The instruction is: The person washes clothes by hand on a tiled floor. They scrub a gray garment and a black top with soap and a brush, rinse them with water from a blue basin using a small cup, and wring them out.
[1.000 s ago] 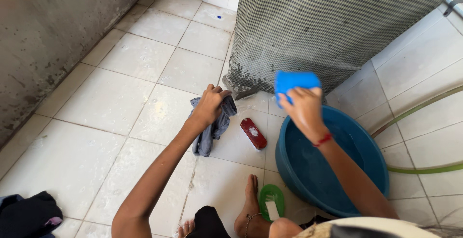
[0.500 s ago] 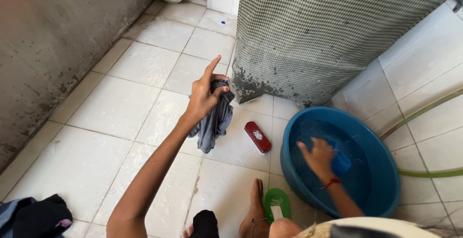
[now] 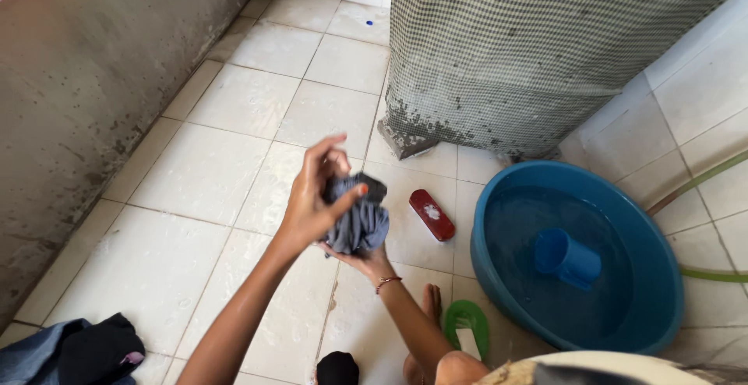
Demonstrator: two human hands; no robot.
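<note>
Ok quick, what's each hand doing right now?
Left hand: closed on the grey cloth, thumb pressed on top.
Right hand: cupped under the same cloth, holding it from below.

Open tiled floor (image 3: 202,174) left; red brush (image 3: 432,215), blue basin (image 3: 654,307) crowd right.

Bright even daylight, soft faint shadows, mild sheen on wet tiles, sharp focus, slight wide-angle edge distortion
</note>
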